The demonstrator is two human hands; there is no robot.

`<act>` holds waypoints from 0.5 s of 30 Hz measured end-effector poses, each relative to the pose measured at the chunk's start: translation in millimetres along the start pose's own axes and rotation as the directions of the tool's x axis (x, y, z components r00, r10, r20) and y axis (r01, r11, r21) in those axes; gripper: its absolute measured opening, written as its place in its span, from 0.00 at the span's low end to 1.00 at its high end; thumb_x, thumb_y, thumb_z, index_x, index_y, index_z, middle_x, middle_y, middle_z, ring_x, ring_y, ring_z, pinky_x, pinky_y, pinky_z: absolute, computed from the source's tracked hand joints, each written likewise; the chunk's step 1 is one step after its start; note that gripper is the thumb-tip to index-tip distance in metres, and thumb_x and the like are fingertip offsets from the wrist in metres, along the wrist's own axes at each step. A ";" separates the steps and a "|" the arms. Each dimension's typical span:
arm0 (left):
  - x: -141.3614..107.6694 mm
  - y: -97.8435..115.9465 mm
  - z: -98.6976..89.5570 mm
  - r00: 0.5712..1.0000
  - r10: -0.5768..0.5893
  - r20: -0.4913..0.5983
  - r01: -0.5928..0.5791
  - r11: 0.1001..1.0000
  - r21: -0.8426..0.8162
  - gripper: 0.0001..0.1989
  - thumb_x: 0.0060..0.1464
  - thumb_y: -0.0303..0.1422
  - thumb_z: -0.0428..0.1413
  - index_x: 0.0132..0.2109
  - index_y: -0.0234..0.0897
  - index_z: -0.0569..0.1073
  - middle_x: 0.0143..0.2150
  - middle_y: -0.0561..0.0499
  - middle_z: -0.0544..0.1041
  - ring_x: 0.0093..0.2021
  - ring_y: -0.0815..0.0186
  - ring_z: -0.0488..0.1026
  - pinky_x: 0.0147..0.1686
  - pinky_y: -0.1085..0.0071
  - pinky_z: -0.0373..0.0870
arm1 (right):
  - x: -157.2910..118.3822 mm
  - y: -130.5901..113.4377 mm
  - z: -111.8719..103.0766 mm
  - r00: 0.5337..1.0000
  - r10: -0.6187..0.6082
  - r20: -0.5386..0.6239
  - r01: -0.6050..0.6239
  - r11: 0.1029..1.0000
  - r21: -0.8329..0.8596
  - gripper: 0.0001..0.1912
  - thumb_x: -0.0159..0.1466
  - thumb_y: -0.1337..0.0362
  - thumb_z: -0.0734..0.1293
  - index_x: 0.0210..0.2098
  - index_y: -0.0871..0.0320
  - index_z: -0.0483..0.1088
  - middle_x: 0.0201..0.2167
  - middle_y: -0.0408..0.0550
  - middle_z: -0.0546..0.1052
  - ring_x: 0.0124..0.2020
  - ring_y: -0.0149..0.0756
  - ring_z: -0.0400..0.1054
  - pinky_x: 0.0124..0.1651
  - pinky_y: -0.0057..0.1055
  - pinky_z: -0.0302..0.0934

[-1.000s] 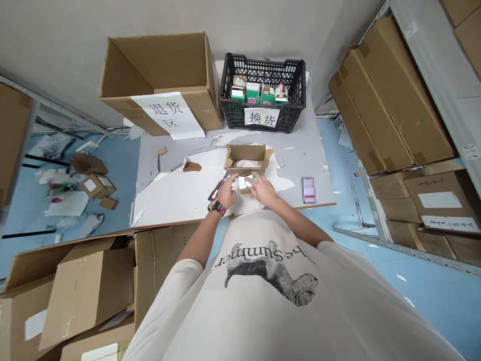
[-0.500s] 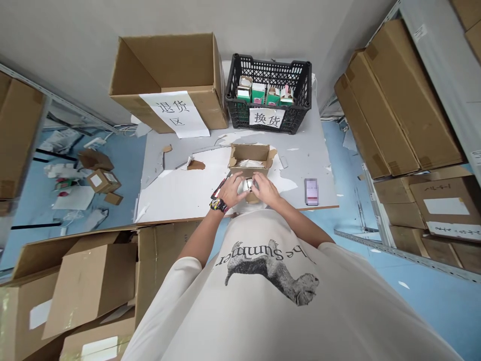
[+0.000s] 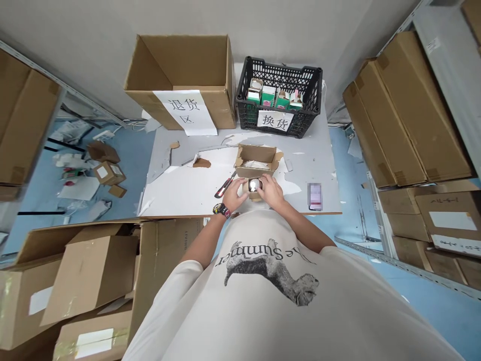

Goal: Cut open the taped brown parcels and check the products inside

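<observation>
A shiny silver, dome-topped thing (image 3: 255,185) sits in a small brown cardboard piece (image 3: 256,196) near the table's front edge. My left hand (image 3: 234,194) is closed around its left side, a watch on the wrist. From the other side, my right hand (image 3: 272,192) grips it with fingers curled over the edge. My arms and fingers hide part of the cardboard, and I cannot tell exactly what the silver thing is. Just beyond my hands stands an open cardboard box (image 3: 256,171) with white wrapping inside. A red-and-black utility knife (image 3: 224,187) lies beside my left hand.
At the back of the table (image 3: 173,198) are a large open carton (image 3: 221,113) and a black plastic crate (image 3: 246,118) holding several green-and-white boxes. A phone (image 3: 314,196) lies at the right. Stacked cartons (image 3: 398,115) line the right shelf; more boxes (image 3: 86,276) fill a carton at lower left.
My fingers have drawn apart over the silver thing, so its shiny dome shows more fully. The utility knife is less covered by my left hand. The whole view has shifted slightly.
</observation>
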State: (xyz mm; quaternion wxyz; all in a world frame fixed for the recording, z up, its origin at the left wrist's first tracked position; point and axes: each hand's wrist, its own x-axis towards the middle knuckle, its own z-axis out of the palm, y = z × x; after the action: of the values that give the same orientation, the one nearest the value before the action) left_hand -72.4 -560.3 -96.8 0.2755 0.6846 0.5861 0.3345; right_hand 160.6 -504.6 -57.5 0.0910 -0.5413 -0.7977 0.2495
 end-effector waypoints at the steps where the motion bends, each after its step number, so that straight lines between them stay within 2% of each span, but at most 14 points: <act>1: 0.4 -0.9 2.0 1.000 0.013 0.009 -0.013 1.000 0.014 0.30 0.67 0.39 0.66 0.73 0.43 0.75 0.75 0.38 0.77 0.76 0.46 0.75 0.74 0.42 0.76 | 1.4 -3.9 -2.6 1.000 -0.001 0.023 0.002 0.999 -0.037 0.23 0.77 0.62 0.70 0.69 0.59 0.78 0.78 0.63 0.72 0.71 0.60 0.70 0.71 0.54 0.73; 4: 4.1 -3.5 9.8 0.999 0.032 0.044 -0.033 0.999 0.033 0.37 0.67 0.44 0.69 0.78 0.41 0.71 0.76 0.36 0.77 0.77 0.42 0.73 0.79 0.38 0.70 | 8.3 -14.6 -12.9 0.995 -0.034 0.098 0.049 0.988 -0.148 0.21 0.76 0.62 0.71 0.66 0.60 0.81 0.80 0.61 0.70 0.71 0.60 0.68 0.69 0.52 0.74; 10: 11.6 -8.5 22.9 0.997 0.016 0.081 -0.016 1.000 -0.001 0.38 0.71 0.49 0.67 0.80 0.42 0.69 0.74 0.35 0.78 0.74 0.42 0.77 0.75 0.42 0.75 | 29.3 -22.6 -30.1 0.956 -0.162 0.245 0.235 0.922 -0.307 0.21 0.74 0.67 0.73 0.65 0.61 0.83 0.77 0.64 0.73 0.73 0.63 0.65 0.68 0.55 0.72; 15: 13.5 -15.6 25.5 0.997 -0.025 0.072 0.025 1.000 -0.006 0.39 0.68 0.49 0.70 0.79 0.43 0.70 0.73 0.36 0.79 0.73 0.42 0.78 0.74 0.42 0.75 | 49.9 -17.7 -30.1 0.896 -0.325 0.303 0.408 0.872 -0.269 0.23 0.67 0.70 0.78 0.61 0.59 0.84 0.74 0.66 0.75 0.72 0.66 0.64 0.71 0.59 0.68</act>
State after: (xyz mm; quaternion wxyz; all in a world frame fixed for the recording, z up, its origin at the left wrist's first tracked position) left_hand -60.9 -544.1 -122.9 0.3031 0.6879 0.5830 0.3081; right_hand 138.7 -455.3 -29.0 -0.0543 -0.3507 -0.9215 0.1578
